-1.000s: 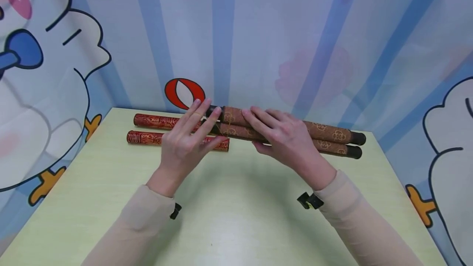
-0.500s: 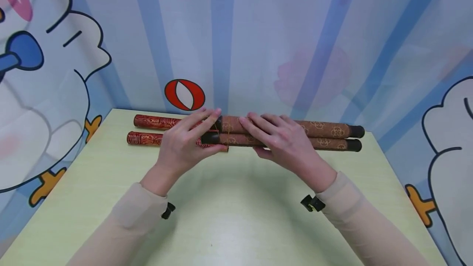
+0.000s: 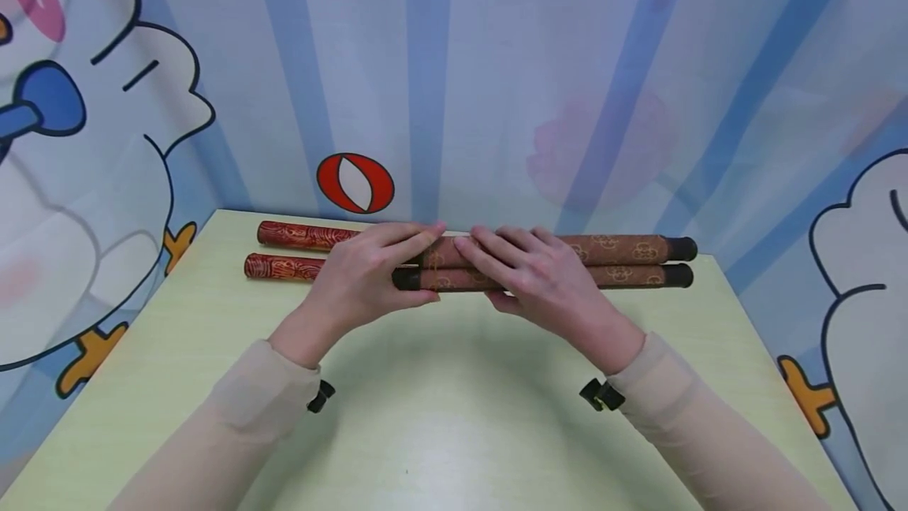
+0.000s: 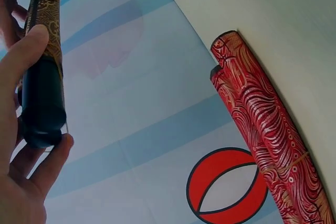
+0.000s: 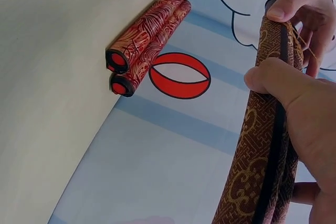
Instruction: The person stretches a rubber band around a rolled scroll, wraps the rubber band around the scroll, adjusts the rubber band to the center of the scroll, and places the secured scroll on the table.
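Note:
Two rolled-up scrolls in brown brocade lie side by side between my hands, a far scroll (image 3: 627, 248) and a near scroll (image 3: 624, 277), with black end knobs. They are held up off the table and roughly level. My left hand (image 3: 358, 268) grips them near their left ends, fingers over the top and thumb (image 4: 29, 51) along the near side. About the middle of the pair, my right hand (image 3: 539, 274) holds both the same way, its thumb (image 5: 270, 80) on the brocade. A thin cord shows near the left end in the right wrist view.
Two red patterned tubes, a far tube (image 3: 301, 235) and a near tube (image 3: 284, 267), lie at the back left of the pale table (image 3: 440, 416), partly hidden behind my left hand. A printed backdrop (image 3: 489, 61) stands along the table's back edge.
The scrolls have swung from a slant to nearly level, their left ends coming nearer me. My left fingers, straighter before, have closed round those ends. The right hand keeps its grip.

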The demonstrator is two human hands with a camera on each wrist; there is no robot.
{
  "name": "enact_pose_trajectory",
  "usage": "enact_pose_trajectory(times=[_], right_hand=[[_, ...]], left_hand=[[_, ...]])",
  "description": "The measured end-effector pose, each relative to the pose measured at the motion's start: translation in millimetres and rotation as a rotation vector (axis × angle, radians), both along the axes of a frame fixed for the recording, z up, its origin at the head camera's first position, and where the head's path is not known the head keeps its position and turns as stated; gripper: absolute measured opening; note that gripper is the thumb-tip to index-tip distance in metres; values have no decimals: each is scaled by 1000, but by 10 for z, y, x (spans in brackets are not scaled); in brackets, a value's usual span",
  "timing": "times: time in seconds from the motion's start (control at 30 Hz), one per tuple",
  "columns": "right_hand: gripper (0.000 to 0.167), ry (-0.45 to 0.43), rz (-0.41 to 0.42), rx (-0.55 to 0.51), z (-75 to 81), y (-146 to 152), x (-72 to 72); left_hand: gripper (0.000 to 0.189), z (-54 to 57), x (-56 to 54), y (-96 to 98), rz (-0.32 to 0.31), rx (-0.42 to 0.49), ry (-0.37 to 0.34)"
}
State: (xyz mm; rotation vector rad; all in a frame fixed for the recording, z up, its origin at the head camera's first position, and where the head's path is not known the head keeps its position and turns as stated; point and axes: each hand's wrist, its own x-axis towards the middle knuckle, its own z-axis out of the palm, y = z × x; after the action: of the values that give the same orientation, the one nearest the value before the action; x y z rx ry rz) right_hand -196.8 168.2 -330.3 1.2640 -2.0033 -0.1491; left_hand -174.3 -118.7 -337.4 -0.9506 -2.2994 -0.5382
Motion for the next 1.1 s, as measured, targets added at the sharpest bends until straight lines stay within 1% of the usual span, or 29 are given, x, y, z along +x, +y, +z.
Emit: enact_pose_trajectory(times=[0.1, 0.27, 0.37, 0.47, 0.6, 0.73, 0.8, 0.93, 1.1], right_hand=[[88, -3, -1, 7, -30, 3, -23], [87, -14, -12, 26, -46, -18, -10], [87, -12, -10, 38, -64, -33, -1], [88, -11, -3, 47, -85, -47, 6], [86, -8, 4, 58, -109, -63, 13], [84, -11, 12, 66, -121, -50, 17], [84, -18, 16, 67, -123, -62, 25], [84, -24, 22, 64, -115, -88, 44], [86, -34, 4, 70, -111, -97, 44]], left_hand=[[82, 3, -18, 24, 4, -14, -39], [80, 25, -30, -4, 14, -39, -101], [78, 48, -43, -16, 24, -58, -183], [75, 74, -58, -25, 25, -49, -303], [59, 104, -82, -41, -2, 16, -435], [39, 131, -100, -42, -31, 98, -519], [31, 134, -111, -61, -36, 146, -572], [22, 144, -143, -95, -24, 201, -652], [16, 178, -155, -139, 20, 272, -726]])
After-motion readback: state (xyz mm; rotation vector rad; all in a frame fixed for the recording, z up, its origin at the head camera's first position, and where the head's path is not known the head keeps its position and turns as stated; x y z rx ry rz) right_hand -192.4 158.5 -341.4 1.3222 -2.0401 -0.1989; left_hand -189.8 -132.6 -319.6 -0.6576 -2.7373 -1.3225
